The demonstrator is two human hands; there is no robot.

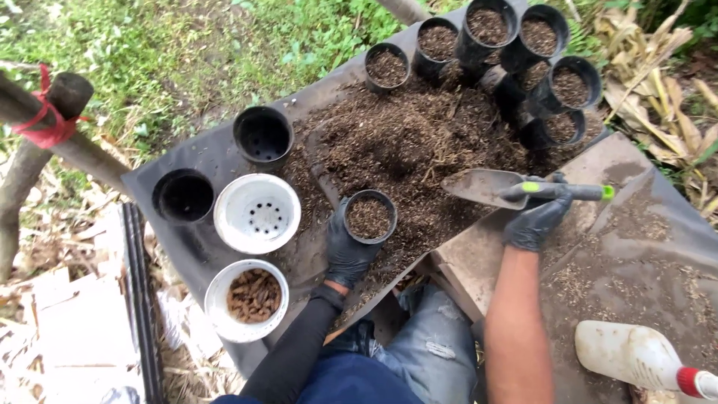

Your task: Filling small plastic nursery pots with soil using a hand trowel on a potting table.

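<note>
Head view. Left hand (348,251), black-gloved, wrapped round a small black pot (369,217) filled with dark potting mix, held at the near edge of the soil heap (407,142). Right hand (535,219), also gloved, clamped on the green-tipped handle of a metal trowel (486,187), blade empty, level over the heap's right side. Hands well apart.

Heap spread loose on a grey sheet (217,153) over a table. At the far edge, a cluster of black pots (523,67) holding mix: about nine counted, several leaning on each other, those behind partly hidden, so count uncertain. On the left, two empty black pots (263,135) (184,196), near each other. Just beside them, two white pots: one empty with drain holes showing in its base (257,213), the other (247,299) holding brown chunky pieces, kind hard to make out. At bottom right, a white plastic jug with red cap (643,359), lying on its side, cut off by the frame edge. On the far left, wooden poles tied with red cord (45,123), partly out of frame. Jeans-clad knees (426,352) below the table edge.
</note>
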